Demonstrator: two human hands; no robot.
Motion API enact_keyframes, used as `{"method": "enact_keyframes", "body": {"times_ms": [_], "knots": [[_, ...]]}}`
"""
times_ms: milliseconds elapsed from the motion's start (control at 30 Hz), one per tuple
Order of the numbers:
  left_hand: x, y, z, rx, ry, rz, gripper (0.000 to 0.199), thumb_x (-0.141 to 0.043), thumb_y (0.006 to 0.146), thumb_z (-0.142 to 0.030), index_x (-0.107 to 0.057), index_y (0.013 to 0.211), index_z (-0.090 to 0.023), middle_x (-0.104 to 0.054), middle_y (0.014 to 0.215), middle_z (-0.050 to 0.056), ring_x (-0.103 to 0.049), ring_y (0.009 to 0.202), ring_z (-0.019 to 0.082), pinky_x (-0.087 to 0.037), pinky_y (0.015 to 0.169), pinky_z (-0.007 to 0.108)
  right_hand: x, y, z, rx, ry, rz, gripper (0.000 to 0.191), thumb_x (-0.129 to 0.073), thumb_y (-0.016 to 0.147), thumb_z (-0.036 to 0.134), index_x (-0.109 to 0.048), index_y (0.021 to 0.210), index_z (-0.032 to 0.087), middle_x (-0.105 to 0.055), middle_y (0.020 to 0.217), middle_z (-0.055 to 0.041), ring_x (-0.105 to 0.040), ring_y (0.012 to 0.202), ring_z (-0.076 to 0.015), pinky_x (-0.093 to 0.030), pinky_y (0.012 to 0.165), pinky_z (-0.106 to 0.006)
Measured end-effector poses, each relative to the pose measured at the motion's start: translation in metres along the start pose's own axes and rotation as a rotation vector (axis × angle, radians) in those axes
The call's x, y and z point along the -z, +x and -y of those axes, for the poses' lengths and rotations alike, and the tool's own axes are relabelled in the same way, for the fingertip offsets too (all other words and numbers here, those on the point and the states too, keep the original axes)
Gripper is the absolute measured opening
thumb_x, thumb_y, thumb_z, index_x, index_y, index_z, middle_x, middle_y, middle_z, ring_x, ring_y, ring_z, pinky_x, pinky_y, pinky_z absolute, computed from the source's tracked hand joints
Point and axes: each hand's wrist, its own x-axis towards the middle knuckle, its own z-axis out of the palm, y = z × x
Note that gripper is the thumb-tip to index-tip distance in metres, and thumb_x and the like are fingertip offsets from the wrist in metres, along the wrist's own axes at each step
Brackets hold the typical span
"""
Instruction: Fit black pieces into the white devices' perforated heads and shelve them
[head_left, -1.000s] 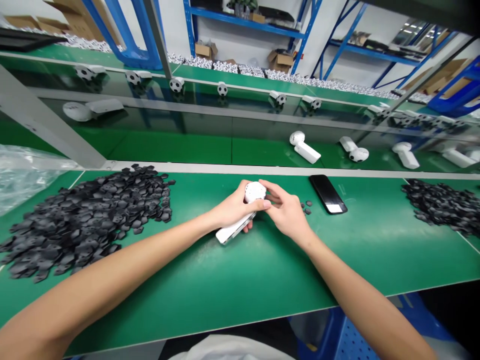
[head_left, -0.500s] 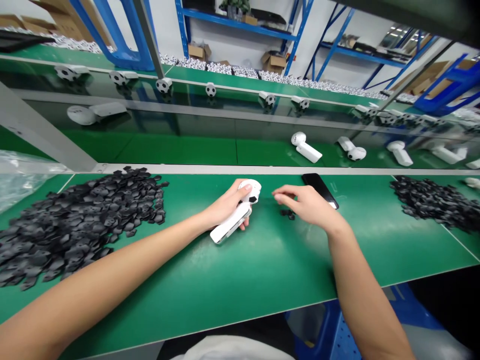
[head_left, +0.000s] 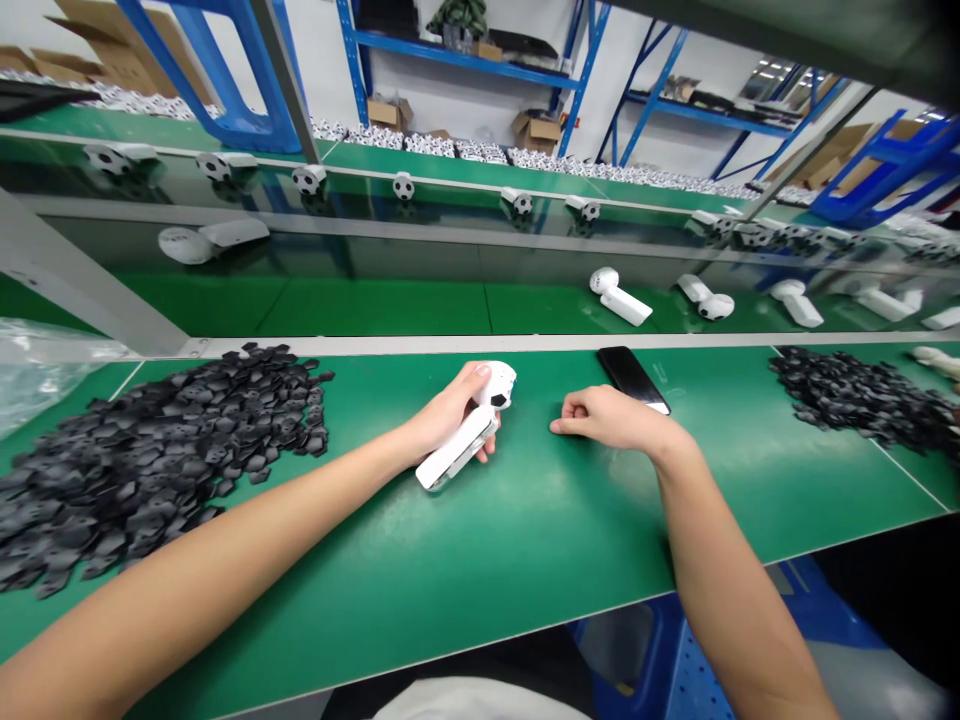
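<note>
My left hand (head_left: pixel 455 410) is wrapped round a white device (head_left: pixel 459 447), whose round head carries a black patch and whose flat handle points toward the lower left. To its right, my right hand (head_left: pixel 600 415) rests low over the green table with its fingers curled in; what they hold, if anything, is hidden. A black phone (head_left: pixel 631 375) lies just behind my right hand. The small black pieces that lay under that hand are out of sight.
A large heap of black pieces (head_left: pixel 172 440) covers the table's left side, and another heap (head_left: pixel 862 400) lies at the right. Behind the pale rail (head_left: pixel 420 344), a green conveyor (head_left: pixel 390 305) bears white devices (head_left: pixel 622 298). A clear plastic bag (head_left: pixel 45 365) sits far left.
My right hand has lowered, and its fingers have curled in over the spot where small black pieces lay. My left hand still holds the white device. The view has shifted slightly.
</note>
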Motion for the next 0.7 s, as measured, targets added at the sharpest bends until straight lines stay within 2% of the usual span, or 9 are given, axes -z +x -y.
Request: {"method": "enact_keyframes", "body": {"times_ms": [133,233,267,300,367,433,567,700], "knots": [[-0.002,0.000,0.000,-0.030,-0.043,0.003,0.040,-0.047,0.103,-0.059,-0.038,0.127,-0.028,-0.066,0.077,0.002,-0.069,0.053,0.023,-0.060,0.048,0.036,0.007,-0.004,0.002,0.029,0.134,0.047,0.018,-0.072,0.088,0.032,-0.073,0.074,0.022,-0.072,0.069,-0.0007,-0.061,0.060,-0.0162,-0.042,0.051,-0.027],[-0.008,-0.001,0.000,-0.100,-0.052,0.005,0.044,-0.052,0.100,-0.059,-0.039,0.128,-0.028,-0.067,0.080,0.002,-0.071,0.057,0.024,-0.061,0.053,0.037,0.006,-0.009,0.019,0.169,0.420,0.158,0.017,-0.075,0.090,0.036,-0.076,0.084,0.020,-0.078,0.079,-0.0038,-0.071,0.071,-0.0189,-0.055,0.063,-0.028],[-0.011,-0.002,0.000,-0.140,-0.047,-0.001,0.045,-0.053,0.099,-0.058,-0.040,0.129,-0.028,-0.068,0.082,0.003,-0.072,0.060,0.024,-0.062,0.056,0.038,0.003,-0.011,0.028,0.226,0.531,0.155,0.020,-0.077,0.091,0.039,-0.076,0.086,0.020,-0.078,0.081,-0.0044,-0.072,0.073,-0.0193,-0.057,0.067,-0.029],[-0.014,-0.003,0.000,-0.188,-0.033,-0.006,0.045,-0.054,0.098,-0.057,-0.040,0.130,-0.027,-0.068,0.085,0.003,-0.072,0.062,0.024,-0.062,0.059,0.038,-0.001,-0.012,0.037,0.281,0.635,0.104,0.022,-0.078,0.091,0.041,-0.074,0.086,0.020,-0.078,0.081,-0.0046,-0.073,0.074,-0.0190,-0.059,0.070,-0.030],[-0.020,-0.008,0.000,-0.295,0.032,-0.029,0.046,-0.057,0.098,-0.053,-0.041,0.132,-0.027,-0.067,0.093,0.003,-0.071,0.066,0.021,-0.061,0.064,0.036,-0.010,-0.014,0.054,0.354,0.829,-0.127,0.023,-0.078,0.093,0.042,-0.070,0.087,0.021,-0.077,0.079,-0.0027,-0.072,0.071,-0.0172,-0.060,0.070,-0.029],[-0.024,-0.014,0.000,-0.424,0.148,-0.080,0.047,-0.061,0.098,-0.050,-0.042,0.135,-0.027,-0.064,0.102,0.003,-0.067,0.072,0.017,-0.058,0.069,0.033,-0.020,-0.015,0.069,0.383,0.962,-0.281,0.024,-0.077,0.095,0.042,-0.067,0.087,0.021,-0.076,0.079,-0.0016,-0.072,0.070,-0.0163,-0.062,0.068,-0.029],[-0.021,-0.025,0.001,-0.599,0.510,-0.179,0.053,-0.063,0.101,-0.046,-0.038,0.145,-0.029,-0.061,0.115,0.004,-0.061,0.091,0.017,-0.052,0.081,0.031,-0.032,-0.017,0.082,0.358,1.020,-0.345,0.024,-0.078,0.095,0.041,-0.068,0.086,0.021,-0.076,0.081,-0.0024,-0.073,0.073,-0.0171,-0.064,0.068,-0.030],[-0.012,-0.027,-0.002,-0.587,0.767,-0.220,0.061,-0.062,0.100,-0.049,-0.033,0.151,-0.032,-0.063,0.121,0.006,-0.063,0.096,0.020,-0.052,0.085,0.035,-0.035,-0.016,0.083,0.312,0.986,-0.364,0.022,-0.082,0.092,0.040,-0.072,0.086,0.021,-0.076,0.081,-0.0024,-0.074,0.078,-0.0186,-0.065,0.077,-0.032]]}}
